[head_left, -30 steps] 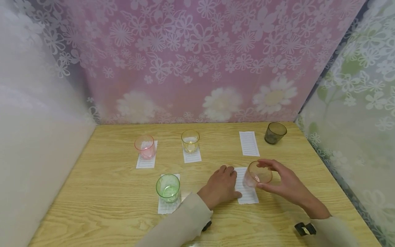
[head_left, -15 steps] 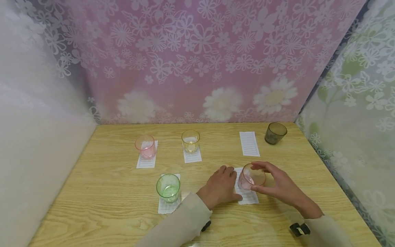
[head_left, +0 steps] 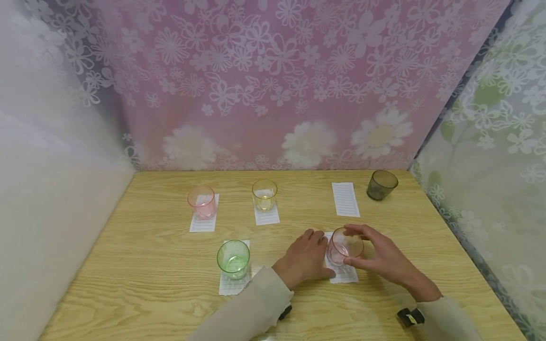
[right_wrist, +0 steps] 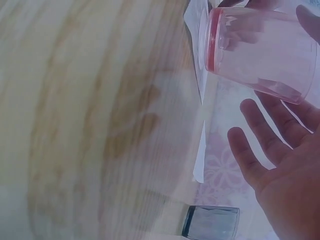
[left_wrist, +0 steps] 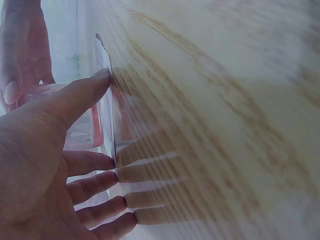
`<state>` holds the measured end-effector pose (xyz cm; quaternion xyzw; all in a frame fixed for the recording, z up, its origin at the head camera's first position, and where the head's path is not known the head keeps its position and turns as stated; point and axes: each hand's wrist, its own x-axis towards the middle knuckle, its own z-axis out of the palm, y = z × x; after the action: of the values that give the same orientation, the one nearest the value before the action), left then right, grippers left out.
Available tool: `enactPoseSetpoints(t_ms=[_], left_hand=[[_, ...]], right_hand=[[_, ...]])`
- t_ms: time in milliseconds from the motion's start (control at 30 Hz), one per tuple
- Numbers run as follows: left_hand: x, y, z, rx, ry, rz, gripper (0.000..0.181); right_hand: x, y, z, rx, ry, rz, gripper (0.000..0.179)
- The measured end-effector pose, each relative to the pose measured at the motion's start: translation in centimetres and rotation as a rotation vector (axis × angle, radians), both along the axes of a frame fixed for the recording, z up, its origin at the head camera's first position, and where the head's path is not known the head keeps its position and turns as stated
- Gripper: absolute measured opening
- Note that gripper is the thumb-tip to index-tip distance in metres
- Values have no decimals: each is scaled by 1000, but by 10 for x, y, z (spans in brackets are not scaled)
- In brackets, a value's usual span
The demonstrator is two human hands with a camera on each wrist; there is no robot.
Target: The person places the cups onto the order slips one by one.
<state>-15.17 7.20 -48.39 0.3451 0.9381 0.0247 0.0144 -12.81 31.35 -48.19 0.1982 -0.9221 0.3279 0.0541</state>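
Observation:
Right of the table's middle, a clear pinkish cup [head_left: 340, 251] with an orange rim stands over a lined paper slip [head_left: 346, 275]. My right hand [head_left: 386, 262] holds this cup near the rim between thumb and fingers, from its right side. In the right wrist view the cup's base [right_wrist: 212, 42] is right at the paper, and the other fingers [right_wrist: 265, 122] spread below the cup. My left hand [head_left: 304, 258] rests at the slip's left edge, palm down. In the left wrist view its thumb [left_wrist: 87, 95] and fingertips touch down along the paper edge.
Left of the hands, a green cup [head_left: 233, 260], a pink cup [head_left: 202, 203] and a yellow cup [head_left: 265, 195] each stand on a slip. A bare slip [head_left: 346, 199] lies behind my right hand. Beside it, a dark grey-brown cup [head_left: 381, 185] stands on the wooden table [head_left: 149, 265].
My right hand has slid the pinkish cup left and slightly toward me, further onto the paper slip. The left hand has stayed in place.

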Motion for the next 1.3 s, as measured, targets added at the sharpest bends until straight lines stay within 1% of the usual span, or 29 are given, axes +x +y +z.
enactPoseSetpoints(t_ms=[167,533,700,1033,1200,1267,1300], left_hand=[[1,0,0,2,-6,0,77],[0,0,-2,6,15,-8,77],[1,-1,-2,7,11,-4,77],[0,-1,-3,8,9,1,79],[0,-2,-5,1,27,-7,81],[-1,-3,-6,2,7,-7,84],[-2,-3,-7,9,-14,-5,86]], right_hand=[[0,0,-3,-3,-9,4,76],[-2,0,-4,-4,-11,25,78],[-1,-1,-4,6,3,27,78],[-1,-2,-3,28,4,11,79],[-1,-3,-2,20,-10,11,80],[0,-2,-1,25,-22,10,83],[0,-2,0,28,-24,10,85]])
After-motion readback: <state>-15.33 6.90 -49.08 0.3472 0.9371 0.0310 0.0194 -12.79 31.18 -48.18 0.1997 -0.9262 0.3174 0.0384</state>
